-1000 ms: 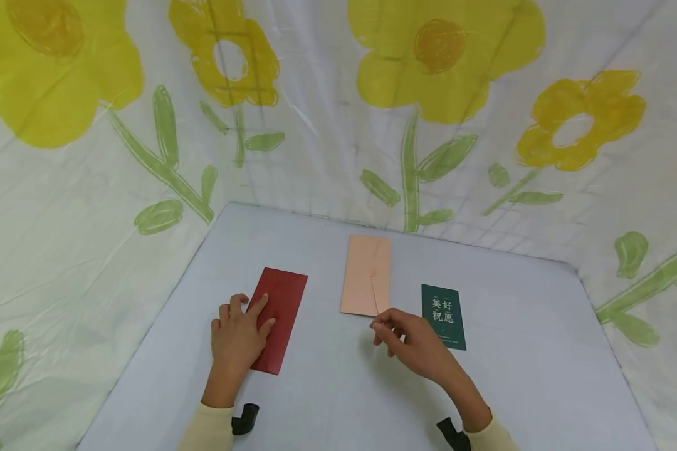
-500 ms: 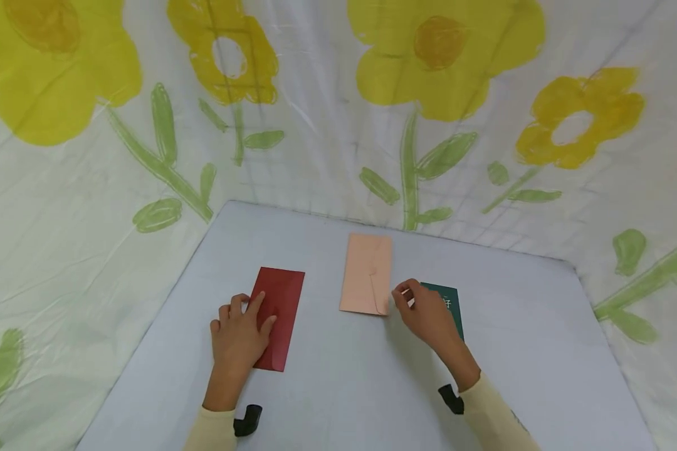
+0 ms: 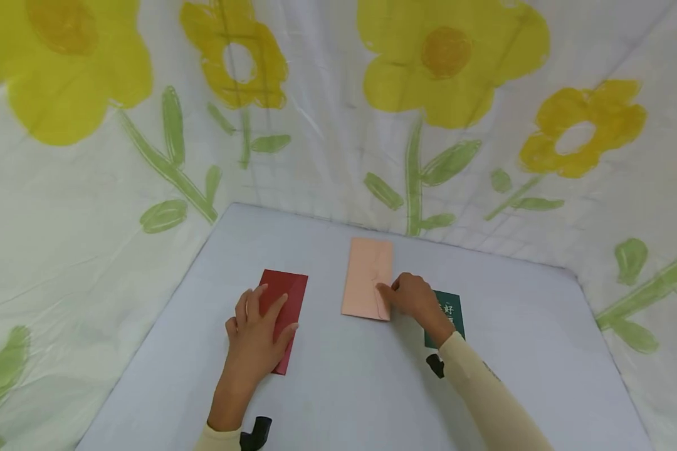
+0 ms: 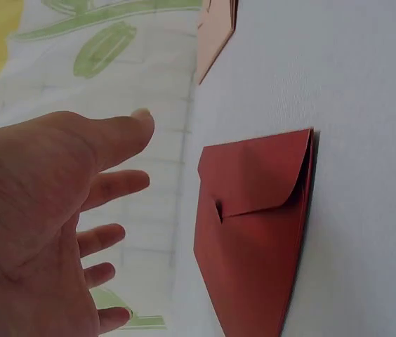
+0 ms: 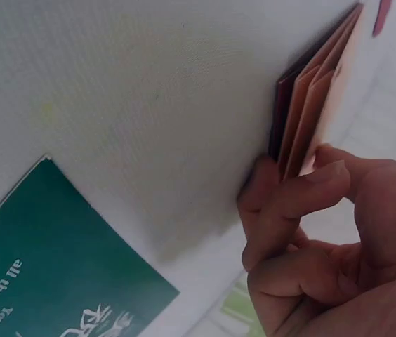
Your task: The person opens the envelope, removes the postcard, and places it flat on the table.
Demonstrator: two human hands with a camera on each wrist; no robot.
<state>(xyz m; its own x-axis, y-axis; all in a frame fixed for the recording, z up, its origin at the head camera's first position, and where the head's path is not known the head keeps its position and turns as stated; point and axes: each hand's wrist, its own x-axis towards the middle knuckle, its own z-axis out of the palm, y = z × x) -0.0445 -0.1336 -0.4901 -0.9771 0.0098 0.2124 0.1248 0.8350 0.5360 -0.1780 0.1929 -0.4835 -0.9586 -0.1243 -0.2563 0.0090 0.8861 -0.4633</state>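
While the left grip (image 3: 252,347) hovers spread over the red envelope (image 4: 254,239), the right grip (image 3: 416,299) pinches the pink envelope (image 3: 367,272) by its edge, presumably the easiest hold.

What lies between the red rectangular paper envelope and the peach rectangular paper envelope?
In the head view, bare pale tabletop separates the red envelope from the peach envelope; the left hand has its thumb tip around the red envelope's edge.

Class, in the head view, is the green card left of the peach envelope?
No: the green card lies to the right of the peach envelope, partly behind the right hand.
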